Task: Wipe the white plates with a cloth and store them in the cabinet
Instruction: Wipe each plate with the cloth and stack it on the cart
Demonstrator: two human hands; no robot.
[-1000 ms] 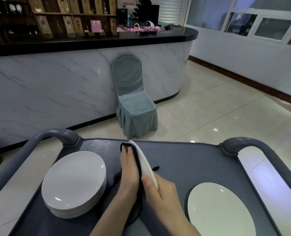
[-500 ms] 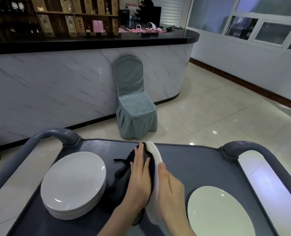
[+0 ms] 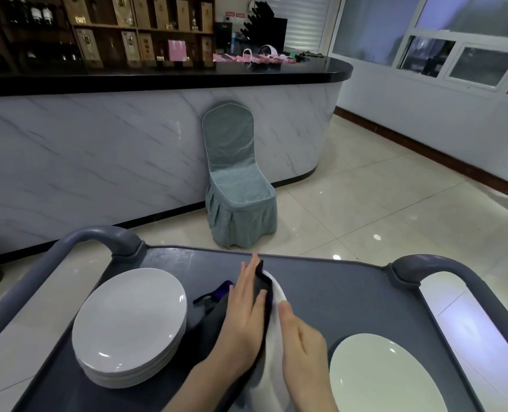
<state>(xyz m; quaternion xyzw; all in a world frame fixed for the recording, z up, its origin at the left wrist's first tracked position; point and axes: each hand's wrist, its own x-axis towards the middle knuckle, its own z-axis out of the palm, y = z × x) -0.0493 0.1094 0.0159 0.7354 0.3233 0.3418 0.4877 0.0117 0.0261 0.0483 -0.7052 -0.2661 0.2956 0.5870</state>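
Round white ceramic plate (image 3: 273, 352): slick, brittle — hold its rim.
Left hand (image 3: 244, 316): flat on your dark fabric cloth (image 3: 215, 315).
Right hand (image 3: 303, 349): against plate, grip unclear.

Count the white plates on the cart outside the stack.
2: the held plate, upright between left hand and right hand mid-cart; the flat plate at the cart's right. None appears hidden.
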